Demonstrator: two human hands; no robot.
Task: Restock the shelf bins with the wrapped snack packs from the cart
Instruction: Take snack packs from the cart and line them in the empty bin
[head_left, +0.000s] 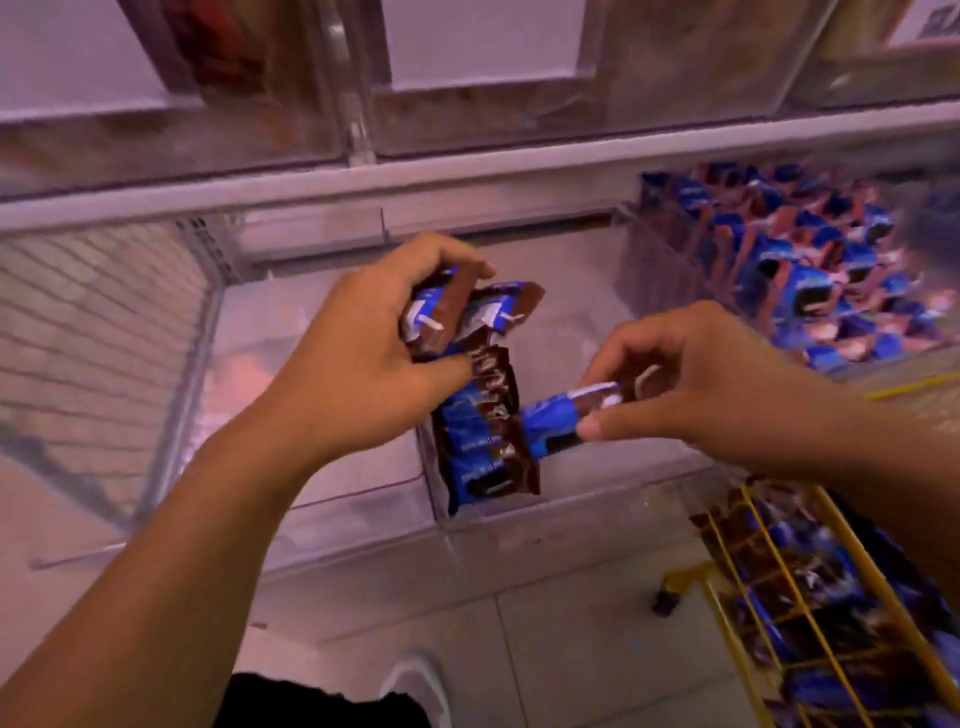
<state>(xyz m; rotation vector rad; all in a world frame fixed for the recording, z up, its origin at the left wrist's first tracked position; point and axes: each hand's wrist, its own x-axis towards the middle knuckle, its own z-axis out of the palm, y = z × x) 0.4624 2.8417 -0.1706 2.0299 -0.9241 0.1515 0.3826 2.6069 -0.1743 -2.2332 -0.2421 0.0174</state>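
I stand on pale floor tiles (571, 639) before a white shelf (467, 176) of clear plastic bins. The middle bin (597, 499) holds a short row of glossy blue-and-brown packs (483, 447) against its left wall, perhaps five; blur hides the count. My left hand (363, 358) grips a bunch of two packs (457, 312) above them. My right hand (691, 384) pinches one pack (556, 421). The right bin (810, 270) is heaped. The yellow wire cart (810, 623) sits near right.
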